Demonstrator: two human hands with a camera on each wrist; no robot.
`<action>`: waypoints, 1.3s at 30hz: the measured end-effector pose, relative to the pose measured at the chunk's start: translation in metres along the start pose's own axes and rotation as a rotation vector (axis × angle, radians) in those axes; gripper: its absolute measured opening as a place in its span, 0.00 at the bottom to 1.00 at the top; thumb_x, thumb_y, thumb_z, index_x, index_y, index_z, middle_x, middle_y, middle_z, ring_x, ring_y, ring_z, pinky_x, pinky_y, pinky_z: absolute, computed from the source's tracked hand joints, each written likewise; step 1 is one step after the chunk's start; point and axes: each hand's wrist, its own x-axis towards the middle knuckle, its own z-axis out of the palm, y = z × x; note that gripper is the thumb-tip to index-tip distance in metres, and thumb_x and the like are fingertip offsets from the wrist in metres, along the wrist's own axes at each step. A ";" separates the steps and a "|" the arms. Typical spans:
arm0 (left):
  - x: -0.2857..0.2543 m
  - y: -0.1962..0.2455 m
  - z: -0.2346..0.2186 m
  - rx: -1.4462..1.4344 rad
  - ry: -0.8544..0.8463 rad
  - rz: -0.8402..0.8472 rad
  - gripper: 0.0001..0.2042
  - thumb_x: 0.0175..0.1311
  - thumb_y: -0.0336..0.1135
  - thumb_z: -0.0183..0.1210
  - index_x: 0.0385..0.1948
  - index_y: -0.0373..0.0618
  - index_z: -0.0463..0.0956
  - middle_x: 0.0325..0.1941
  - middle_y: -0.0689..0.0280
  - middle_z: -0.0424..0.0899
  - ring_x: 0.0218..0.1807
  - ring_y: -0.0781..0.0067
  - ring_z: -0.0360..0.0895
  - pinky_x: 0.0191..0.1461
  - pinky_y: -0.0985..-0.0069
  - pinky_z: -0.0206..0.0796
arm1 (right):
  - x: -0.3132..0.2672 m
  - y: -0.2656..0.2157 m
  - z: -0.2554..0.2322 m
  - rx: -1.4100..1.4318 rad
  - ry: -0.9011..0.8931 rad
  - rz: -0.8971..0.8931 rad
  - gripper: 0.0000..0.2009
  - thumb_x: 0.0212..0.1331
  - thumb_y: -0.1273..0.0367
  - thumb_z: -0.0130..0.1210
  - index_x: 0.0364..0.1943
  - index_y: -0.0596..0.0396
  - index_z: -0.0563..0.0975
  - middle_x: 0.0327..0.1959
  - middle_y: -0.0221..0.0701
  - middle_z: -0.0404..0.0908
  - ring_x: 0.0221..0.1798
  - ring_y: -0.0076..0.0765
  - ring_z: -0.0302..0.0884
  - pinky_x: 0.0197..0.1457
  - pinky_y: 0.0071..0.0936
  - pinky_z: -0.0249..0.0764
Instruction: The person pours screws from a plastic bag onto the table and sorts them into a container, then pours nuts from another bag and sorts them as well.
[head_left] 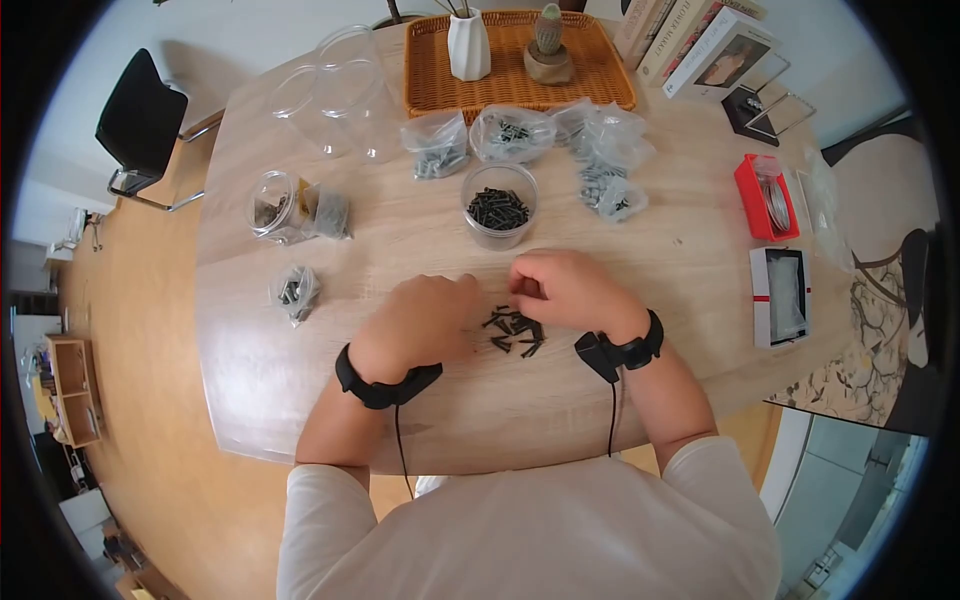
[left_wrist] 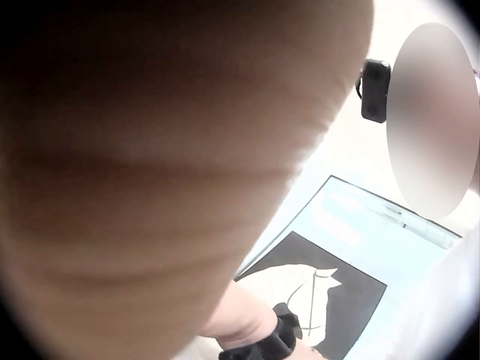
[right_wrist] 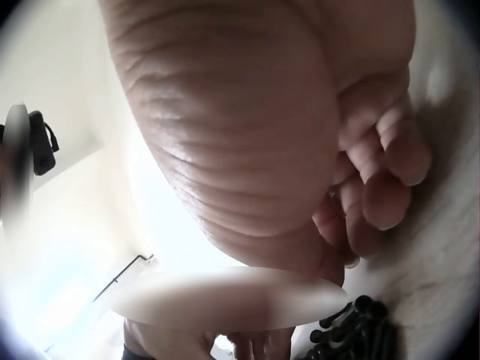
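A small pile of black screws (head_left: 515,328) lies on the wooden table between the two hands. The left hand (head_left: 415,322) is just left of the pile, back upward, its fingertips hidden from the head view. Over the pile's upper right edge is the right hand (head_left: 575,290), thumb and index finger near each other. In the right wrist view, the right hand's (right_wrist: 255,135) fingers curl inward with no object visible in them, and black screws (right_wrist: 356,330) lie below. A round clear tub (head_left: 499,238) of black screws stands beyond the hands.
Bags of screws (head_left: 436,150) line the back before a wicker tray (head_left: 425,100). At left are a clear jar (head_left: 272,205) and a small bag (head_left: 295,292); at right, a red box (head_left: 752,205) and a white box (head_left: 765,325). Empty clear containers (head_left: 340,95) stand back left.
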 end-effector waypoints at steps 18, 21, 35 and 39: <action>0.008 -0.007 0.015 -0.012 -0.048 0.083 0.15 0.53 0.33 0.73 0.41 0.42 0.81 0.36 0.55 0.90 0.45 0.43 0.87 0.49 0.52 0.76 | 0.005 0.007 0.018 -0.166 0.124 -0.158 0.05 0.65 0.72 0.65 0.41 0.54 0.80 0.43 0.37 0.83 0.45 0.53 0.85 0.48 0.48 0.81; 0.006 -0.009 0.013 -0.024 -0.051 0.087 0.12 0.55 0.32 0.70 0.40 0.43 0.81 0.35 0.55 0.89 0.44 0.42 0.86 0.48 0.52 0.76 | 0.006 0.007 0.018 -0.181 0.124 -0.171 0.06 0.65 0.72 0.65 0.41 0.54 0.80 0.44 0.38 0.82 0.45 0.54 0.84 0.48 0.48 0.81; 0.032 -0.026 0.011 -0.395 0.072 0.297 0.08 0.64 0.34 0.66 0.40 0.41 0.84 0.35 0.57 0.90 0.39 0.52 0.88 0.46 0.60 0.77 | 0.001 0.002 0.004 -0.177 -0.016 -0.139 0.05 0.65 0.74 0.63 0.40 0.59 0.79 0.44 0.44 0.81 0.49 0.58 0.80 0.53 0.47 0.78; 0.032 -0.027 0.003 -0.481 0.037 0.197 0.08 0.64 0.35 0.65 0.39 0.41 0.84 0.36 0.55 0.91 0.41 0.49 0.88 0.46 0.58 0.77 | -0.004 -0.017 -0.007 0.153 0.043 -0.066 0.04 0.70 0.76 0.63 0.44 0.58 0.80 0.42 0.33 0.81 0.43 0.35 0.78 0.50 0.33 0.77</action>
